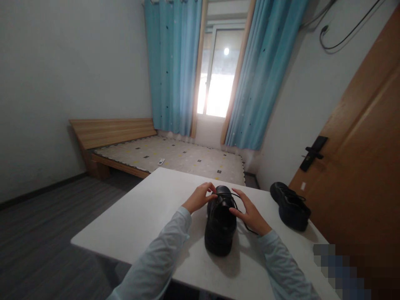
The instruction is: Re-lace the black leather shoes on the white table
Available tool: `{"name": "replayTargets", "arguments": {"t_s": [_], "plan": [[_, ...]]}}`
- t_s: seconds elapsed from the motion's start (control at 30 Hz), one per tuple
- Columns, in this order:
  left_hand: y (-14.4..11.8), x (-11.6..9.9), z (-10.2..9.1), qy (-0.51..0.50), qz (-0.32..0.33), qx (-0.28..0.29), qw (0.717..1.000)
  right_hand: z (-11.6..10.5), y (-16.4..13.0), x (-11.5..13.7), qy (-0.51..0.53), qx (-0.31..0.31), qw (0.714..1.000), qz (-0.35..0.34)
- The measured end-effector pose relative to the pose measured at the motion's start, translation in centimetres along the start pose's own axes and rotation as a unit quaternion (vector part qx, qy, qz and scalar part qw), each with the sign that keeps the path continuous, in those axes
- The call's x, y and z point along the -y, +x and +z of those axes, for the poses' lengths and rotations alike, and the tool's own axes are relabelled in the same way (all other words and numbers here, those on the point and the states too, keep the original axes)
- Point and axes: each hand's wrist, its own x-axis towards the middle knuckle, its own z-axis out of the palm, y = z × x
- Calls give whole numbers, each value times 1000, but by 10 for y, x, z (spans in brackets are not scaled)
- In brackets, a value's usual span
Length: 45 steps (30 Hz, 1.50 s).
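Head view: shoe (220,223) between left grip (199,198), right grip (250,214).

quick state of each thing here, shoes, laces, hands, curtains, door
near shoe: upright on the table, between both hands
lace: loose, untied
left hand: pinching the lace at the shoe's top
right hand: fingers on the shoe's side
far shoe: apart, untouched
curtains: parted
door: shut

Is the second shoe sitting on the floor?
No, the second shoe rests on the white table, to the right of both hands.
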Motion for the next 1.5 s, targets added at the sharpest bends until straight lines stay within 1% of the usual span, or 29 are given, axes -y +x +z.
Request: {"name": "replayTargets", "arguments": {"t_s": [0.1,0.2,0.3,0.5,0.73,1.1,1.33,1.5], "plan": [[0,1,0,10,6,0,1000,8,0,-4,13,21,1000,19],[0,-1,0,13,0,7,1000,12,0,-5,33,20,999,28],[0,-3,1,16,-8,8,1000,13,0,-5,47,14,999,24],[0,-8,2,21,-6,11,1000,12,0,-4,47,12,998,26],[0,-13,2,32,-16,-15,999,13,1,-7,38,21,999,31],[-1,-18,3,-24,-15,-28,999,14,1,-9,38,26,998,33],[0,-13,6,-79,-15,-3,997,14,1,-10,57,20,998,30],[2,-10,7,-152,-21,2,988,14,0,-10,67,14,997,33]]}}
